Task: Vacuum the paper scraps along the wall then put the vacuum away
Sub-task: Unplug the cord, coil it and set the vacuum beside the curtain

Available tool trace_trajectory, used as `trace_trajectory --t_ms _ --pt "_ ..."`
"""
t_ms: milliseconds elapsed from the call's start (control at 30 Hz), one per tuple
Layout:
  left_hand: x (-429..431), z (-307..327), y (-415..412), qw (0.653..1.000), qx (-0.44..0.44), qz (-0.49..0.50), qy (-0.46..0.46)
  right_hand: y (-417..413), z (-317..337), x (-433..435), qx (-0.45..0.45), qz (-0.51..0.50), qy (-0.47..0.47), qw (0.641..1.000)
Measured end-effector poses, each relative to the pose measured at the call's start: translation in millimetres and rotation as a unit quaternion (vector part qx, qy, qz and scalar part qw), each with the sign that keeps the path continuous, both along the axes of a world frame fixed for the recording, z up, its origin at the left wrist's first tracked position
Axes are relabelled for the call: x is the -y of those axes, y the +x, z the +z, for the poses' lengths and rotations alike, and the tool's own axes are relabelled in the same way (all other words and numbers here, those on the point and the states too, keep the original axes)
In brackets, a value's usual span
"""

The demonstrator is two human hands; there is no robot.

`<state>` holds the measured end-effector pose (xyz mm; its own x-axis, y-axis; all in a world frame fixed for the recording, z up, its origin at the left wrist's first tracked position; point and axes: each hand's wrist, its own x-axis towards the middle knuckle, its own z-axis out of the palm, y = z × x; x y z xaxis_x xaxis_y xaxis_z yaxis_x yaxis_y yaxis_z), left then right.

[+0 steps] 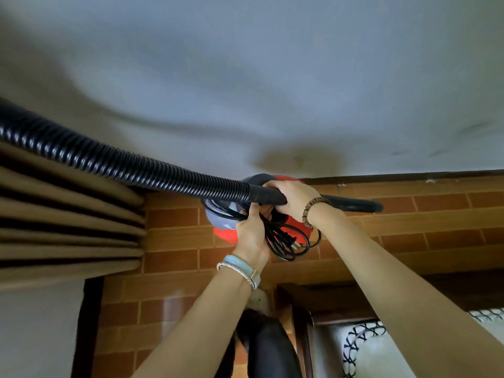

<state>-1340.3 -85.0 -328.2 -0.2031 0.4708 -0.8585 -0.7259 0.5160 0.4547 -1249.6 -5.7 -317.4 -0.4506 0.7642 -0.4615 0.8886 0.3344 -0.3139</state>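
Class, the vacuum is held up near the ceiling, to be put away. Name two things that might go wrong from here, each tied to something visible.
1. Loops of the power cord and its plug dangle below the left hand, which grips the bundle; they may slip loose or snag.
2. The hose trails left across the curtain while the right hand grips its rigid end; its weight might drag the raised red vacuum body off balance.

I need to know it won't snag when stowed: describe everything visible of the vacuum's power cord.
The power cord is thin, black, rubbery-looking, bundled in loose loops with its pronged plug hanging among them. The left hand grips the bundle against the red vacuum body, raised high before the brick wall.
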Motion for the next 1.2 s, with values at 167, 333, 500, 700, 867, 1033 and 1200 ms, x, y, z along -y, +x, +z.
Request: trace_trajectory --t_ms 167,333,500,700,867,1033,1200 --pt "-9.8 -60.3 -21.1 1.0 -0.014 -0.013 -0.008 -20.3 -61.1 -11.5 -0.009 0.007 0.01 1.0" --pt "-18.7 -125.9 -53.4 0.999 -0.021 0.025 0.001 -57.1 -136.9 -23.6 -0.011 0.034 0.015 0.999" --pt "-28.6 -192.4 -86.1 0.998 -0.033 0.058 0.021 -97.4 -208.1 -39.7 -0.012 0.07 0.015 0.997" --pt "-42.2 -262.7 -109.1 0.993 -0.064 0.095 0.028 -127.0 -280.9 -54.6 -0.046 0.087 -0.006 0.995" --pt "-51.8 -302.7 -125.8 0.99 -0.095 0.105 0.02 -146.3 -321.8 -65.2 -0.085 0.08 -0.021 0.993" --pt "-54.7 -334.3 -144.1 0.985 -0.132 0.11 0.008 -168.6 -352.1 -68.2 -0.107 0.093 -0.024 0.99" --pt "-54.8 -359.9 -157.2 0.985 -0.124 0.124 0.008 -185.3 -377.8 -68.0 -0.114 0.094 -0.028 0.989"
